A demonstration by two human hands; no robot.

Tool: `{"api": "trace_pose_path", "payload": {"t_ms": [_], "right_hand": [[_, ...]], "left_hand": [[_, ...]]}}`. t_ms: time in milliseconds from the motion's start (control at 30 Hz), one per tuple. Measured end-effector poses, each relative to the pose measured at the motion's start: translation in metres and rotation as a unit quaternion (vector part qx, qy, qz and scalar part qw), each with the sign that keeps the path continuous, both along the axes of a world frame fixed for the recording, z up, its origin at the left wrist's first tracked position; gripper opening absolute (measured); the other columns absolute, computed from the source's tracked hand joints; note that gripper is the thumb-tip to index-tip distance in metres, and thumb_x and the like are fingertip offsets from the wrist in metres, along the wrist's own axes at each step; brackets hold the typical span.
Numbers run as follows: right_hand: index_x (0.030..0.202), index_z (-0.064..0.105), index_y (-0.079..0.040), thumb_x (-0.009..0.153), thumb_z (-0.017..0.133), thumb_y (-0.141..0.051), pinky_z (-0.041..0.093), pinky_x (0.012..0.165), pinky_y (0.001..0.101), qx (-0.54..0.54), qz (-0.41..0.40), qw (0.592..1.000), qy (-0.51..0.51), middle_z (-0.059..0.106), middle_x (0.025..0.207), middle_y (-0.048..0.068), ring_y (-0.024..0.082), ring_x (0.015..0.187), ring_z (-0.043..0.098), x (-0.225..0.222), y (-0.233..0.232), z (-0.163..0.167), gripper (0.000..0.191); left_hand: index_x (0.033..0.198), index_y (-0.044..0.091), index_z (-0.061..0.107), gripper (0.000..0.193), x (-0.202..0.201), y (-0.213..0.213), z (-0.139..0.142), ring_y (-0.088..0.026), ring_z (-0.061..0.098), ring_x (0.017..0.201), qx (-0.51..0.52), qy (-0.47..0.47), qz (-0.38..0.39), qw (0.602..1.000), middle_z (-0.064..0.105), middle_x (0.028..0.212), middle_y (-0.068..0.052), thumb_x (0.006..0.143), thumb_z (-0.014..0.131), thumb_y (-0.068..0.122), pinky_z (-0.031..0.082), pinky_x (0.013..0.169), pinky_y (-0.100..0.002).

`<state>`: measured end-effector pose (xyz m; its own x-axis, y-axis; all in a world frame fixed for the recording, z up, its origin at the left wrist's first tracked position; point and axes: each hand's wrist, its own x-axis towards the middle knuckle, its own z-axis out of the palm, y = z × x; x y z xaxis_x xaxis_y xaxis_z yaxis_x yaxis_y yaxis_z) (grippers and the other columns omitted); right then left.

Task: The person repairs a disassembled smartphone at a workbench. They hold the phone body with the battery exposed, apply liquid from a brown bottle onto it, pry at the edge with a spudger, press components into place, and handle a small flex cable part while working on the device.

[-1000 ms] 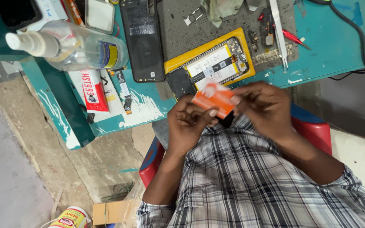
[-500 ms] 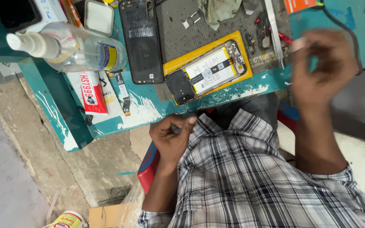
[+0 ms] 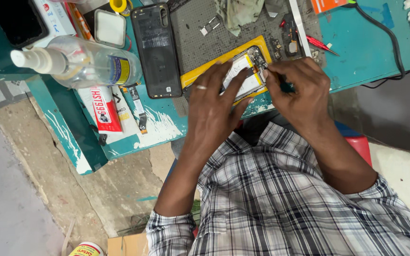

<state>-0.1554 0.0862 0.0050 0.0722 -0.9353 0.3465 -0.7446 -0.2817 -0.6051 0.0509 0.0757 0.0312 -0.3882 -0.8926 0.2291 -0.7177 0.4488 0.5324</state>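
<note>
An opened phone [image 3: 248,71] in a yellow frame lies at the near edge of a grey work mat [image 3: 200,38], its white battery and circuit board showing. My left hand [image 3: 214,109], a ring on one finger, lies over the phone's left part with fingers spread and holds it down. My right hand [image 3: 300,90] is at the phone's right edge, thumb and forefinger pinched together against it. Whatever may sit between those fingertips is hidden.
A black phone back cover [image 3: 156,47] lies left of the mat, with a clear spray bottle [image 3: 86,66] further left. A red-handled tool [image 3: 321,45], an orange packet [image 3: 326,4], a black cable [image 3: 390,42] and a cloth [image 3: 238,12] lie on the teal table [image 3: 366,57].
Both hands held an orange packet near my chest. My right hand then reached out to the table's far right with it. Now both hands have come onto the opened phone.
</note>
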Motion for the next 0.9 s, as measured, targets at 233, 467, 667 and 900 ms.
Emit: {"api": "trace_pose_path", "payload": {"t_ms": [233, 467, 667, 900], "right_hand": [[0.109, 0.075, -0.004, 0.099, 0.082, -0.001, 0.052, 0.077, 0.0309, -0.007, -0.017, 0.996, -0.09, 0.077, 0.108, 0.008, 0.021, 0.081, 0.069, -0.006, 0.001, 0.008, 0.012], [0.107, 0.076, -0.004, 0.097, 0.085, 0.0, 0.051, 0.083, 0.0372, -0.034, 0.034, 0.999, -0.026, 0.075, 0.101, 0.009, 0.025, 0.09, 0.067, 0.01, -0.05, 0.013, 0.014], [0.116, 0.072, 0.003, 0.105, 0.076, 0.003, 0.053, 0.084, 0.0271, -0.014, -0.001, 0.985, -0.171, 0.072, 0.111, 0.013, 0.017, 0.103, 0.067, -0.008, -0.056, 0.015, 0.011], [0.123, 0.067, 0.003, 0.103, 0.076, 0.004, 0.055, 0.085, 0.0219, 0.146, -0.012, 0.935, -0.322, 0.071, 0.107, 0.007, 0.008, 0.095, 0.067, -0.008, 0.014, -0.003, 0.022]], "left_hand": [[0.146, 0.01, 0.056, 0.064, -0.002, 0.001, -0.024, -0.039, 0.048, 0.139, 0.01, -0.041, 0.012, 0.999, 0.05, 0.149, -0.018, 0.092, 0.078, 0.037, 0.037, 0.117, -0.057], [0.145, 0.012, 0.057, 0.06, 0.004, 0.007, -0.03, -0.036, 0.047, 0.145, 0.014, -0.048, 0.011, 0.999, 0.048, 0.153, -0.017, 0.095, 0.076, 0.039, 0.035, 0.122, -0.056], [0.146, 0.006, 0.054, 0.072, 0.009, 0.004, -0.022, -0.038, 0.049, 0.14, 0.027, -0.021, 0.022, 0.999, 0.052, 0.149, -0.021, 0.088, 0.081, 0.038, 0.038, 0.117, -0.055], [0.146, 0.004, 0.052, 0.088, 0.013, -0.006, -0.017, -0.034, 0.059, 0.123, 0.033, 0.016, 0.001, 0.999, 0.063, 0.137, -0.017, 0.072, 0.093, 0.028, 0.048, 0.106, -0.047]]}}
